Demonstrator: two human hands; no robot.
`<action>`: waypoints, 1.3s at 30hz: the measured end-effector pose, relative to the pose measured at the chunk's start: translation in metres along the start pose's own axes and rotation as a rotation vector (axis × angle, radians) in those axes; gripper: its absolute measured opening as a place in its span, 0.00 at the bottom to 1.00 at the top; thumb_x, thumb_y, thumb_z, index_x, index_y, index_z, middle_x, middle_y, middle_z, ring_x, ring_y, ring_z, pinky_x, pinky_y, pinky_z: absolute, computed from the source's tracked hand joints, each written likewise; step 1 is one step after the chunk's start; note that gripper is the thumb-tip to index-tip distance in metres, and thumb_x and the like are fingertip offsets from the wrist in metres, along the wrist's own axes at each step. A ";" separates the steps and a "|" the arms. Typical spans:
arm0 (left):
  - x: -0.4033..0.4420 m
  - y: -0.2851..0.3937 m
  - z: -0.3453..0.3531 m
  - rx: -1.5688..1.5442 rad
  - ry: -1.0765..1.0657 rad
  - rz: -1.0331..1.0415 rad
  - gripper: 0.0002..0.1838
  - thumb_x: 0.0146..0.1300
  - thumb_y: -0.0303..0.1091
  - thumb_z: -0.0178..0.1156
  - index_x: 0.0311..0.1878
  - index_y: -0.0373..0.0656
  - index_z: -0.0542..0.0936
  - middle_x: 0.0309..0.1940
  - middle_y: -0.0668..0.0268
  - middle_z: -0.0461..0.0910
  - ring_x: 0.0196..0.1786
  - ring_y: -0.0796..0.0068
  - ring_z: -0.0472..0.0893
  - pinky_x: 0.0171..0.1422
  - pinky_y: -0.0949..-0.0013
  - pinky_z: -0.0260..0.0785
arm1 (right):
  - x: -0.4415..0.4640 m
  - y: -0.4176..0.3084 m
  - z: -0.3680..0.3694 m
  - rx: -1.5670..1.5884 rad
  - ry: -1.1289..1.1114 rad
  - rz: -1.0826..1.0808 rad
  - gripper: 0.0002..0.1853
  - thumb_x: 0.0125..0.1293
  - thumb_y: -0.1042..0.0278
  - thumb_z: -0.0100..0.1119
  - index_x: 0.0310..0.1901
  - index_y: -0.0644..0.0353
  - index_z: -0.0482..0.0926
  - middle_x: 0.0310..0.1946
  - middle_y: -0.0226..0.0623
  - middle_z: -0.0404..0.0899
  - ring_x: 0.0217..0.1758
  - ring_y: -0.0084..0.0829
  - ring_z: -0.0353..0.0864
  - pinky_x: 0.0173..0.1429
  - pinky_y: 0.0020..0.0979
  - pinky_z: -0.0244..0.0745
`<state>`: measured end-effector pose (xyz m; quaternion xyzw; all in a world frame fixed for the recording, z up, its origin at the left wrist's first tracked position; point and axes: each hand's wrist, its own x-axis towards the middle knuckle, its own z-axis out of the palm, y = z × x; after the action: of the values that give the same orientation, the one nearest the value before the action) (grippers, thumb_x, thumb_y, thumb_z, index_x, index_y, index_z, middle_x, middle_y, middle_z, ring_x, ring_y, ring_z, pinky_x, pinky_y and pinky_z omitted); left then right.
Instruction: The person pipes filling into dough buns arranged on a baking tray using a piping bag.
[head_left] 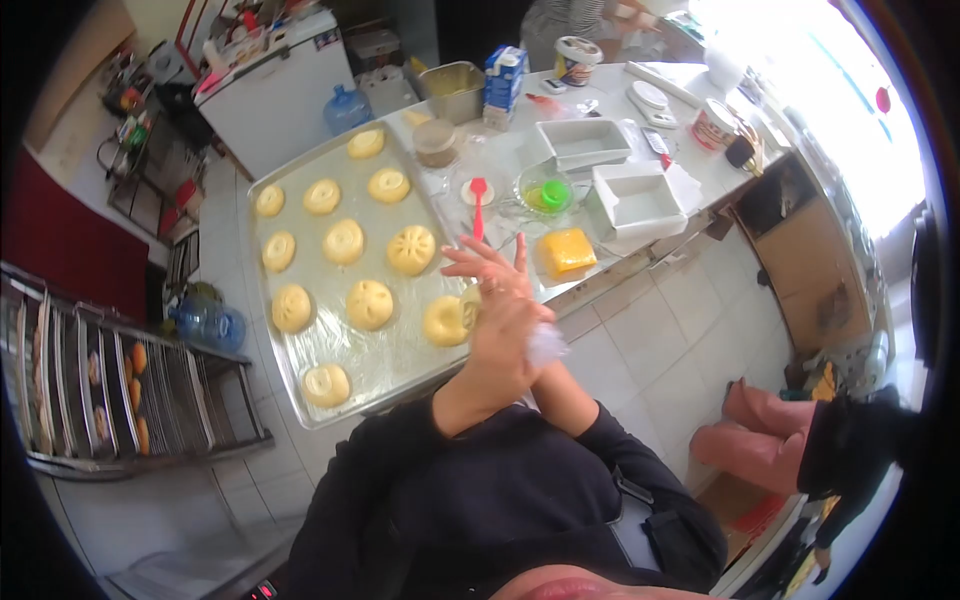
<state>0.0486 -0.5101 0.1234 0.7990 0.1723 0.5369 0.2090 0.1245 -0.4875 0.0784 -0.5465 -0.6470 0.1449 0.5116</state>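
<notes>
My left hand (505,335) is closed and slightly blurred, its wrist crossing in front of my right wrist. Crumpled clear plastic (546,345), seemingly the end of a bag, sticks out on its right side. A pale yellow bit (470,305) shows at its left edge, over a round dough bun (442,322); whether it belongs to the bag I cannot tell. Farther forward, my right hand (488,265) has its fingers spread, near the tray's right edge. Several pale yellow buns, some with slits or swirls on top, lie on the metal baking tray (300,400).
A red brush (478,205), a yellow block (567,252), white rectangular pans (640,203), a green-capped item (552,195) and a blue carton (503,88) stand on the table. At left is a rack (130,390) with baked goods. Another person (770,435) is at right, another behind the table.
</notes>
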 end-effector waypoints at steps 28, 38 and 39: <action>-0.119 -0.076 0.021 -1.505 0.286 -1.524 0.21 0.62 0.47 0.41 0.52 0.43 0.61 0.48 0.67 0.65 0.55 0.73 0.63 0.59 0.69 0.52 | -0.010 0.063 0.035 0.915 0.323 0.534 0.26 0.65 0.51 0.25 0.12 0.55 0.57 0.11 0.34 0.59 0.25 0.32 0.64 0.41 0.43 0.66; -0.102 -0.105 0.023 -1.887 0.770 -1.658 0.16 0.62 0.46 0.42 0.46 0.46 0.64 0.32 0.74 0.65 0.39 0.87 0.67 0.45 0.79 0.60 | -0.044 0.071 0.078 0.592 0.208 0.300 0.28 0.65 0.53 0.29 0.09 0.57 0.59 0.08 0.34 0.65 0.19 0.33 0.67 0.38 0.40 0.67; -0.106 -0.105 0.026 -1.918 0.802 -1.627 0.15 0.62 0.46 0.41 0.45 0.47 0.64 0.31 0.75 0.65 0.37 0.87 0.67 0.44 0.80 0.61 | -0.044 0.071 0.079 0.590 0.205 0.292 0.28 0.65 0.53 0.29 0.09 0.57 0.59 0.08 0.34 0.65 0.19 0.33 0.67 0.38 0.40 0.67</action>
<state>0.0291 -0.4769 -0.0231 -0.2094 0.2035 0.3651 0.8840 0.0939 -0.4702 -0.0309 -0.4734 -0.4373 0.3418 0.6840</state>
